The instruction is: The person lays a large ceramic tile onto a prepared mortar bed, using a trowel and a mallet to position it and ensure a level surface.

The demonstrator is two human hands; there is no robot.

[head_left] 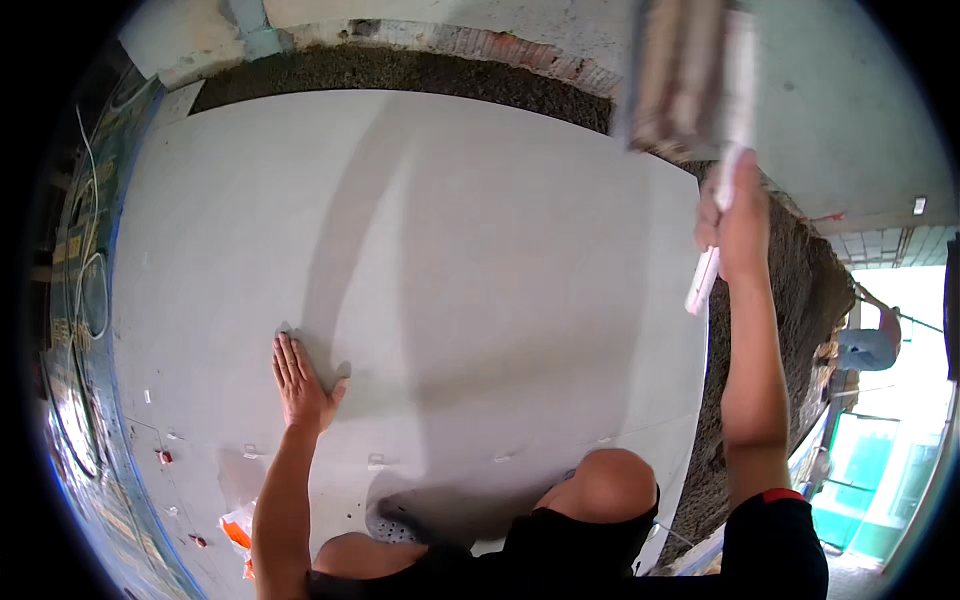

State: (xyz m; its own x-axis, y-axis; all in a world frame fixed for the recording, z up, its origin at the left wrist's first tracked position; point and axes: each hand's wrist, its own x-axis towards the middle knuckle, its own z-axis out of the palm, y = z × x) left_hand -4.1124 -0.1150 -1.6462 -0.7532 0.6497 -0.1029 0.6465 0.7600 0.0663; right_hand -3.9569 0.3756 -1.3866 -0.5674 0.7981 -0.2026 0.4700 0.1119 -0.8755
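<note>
My left hand (pixel 303 385) lies flat on a large pale grey tile (pixel 520 240), fingers stretched out and thumb apart, holding nothing. At the upper right my right hand (pixel 738 215) is closed around a white handle. It belongs to a tool (pixel 680 90) with a broad, rectangular, brown-and-grey head, raised over the tile's far right corner. Motion smears the tool, so its exact kind cannot be made out. Small clear plastic clips (pixel 377 460) stick up along the seam by my knees.
Dark wet mortar (pixel 775 290) borders the tile on the right and far sides. A rough wall base (pixel 480 42) runs along the back. Cables (pixel 90 280) lie over green sheeting at left. An orange-and-white bag (pixel 238 525) is near my left forearm. Another person (pixel 870 345) works far right.
</note>
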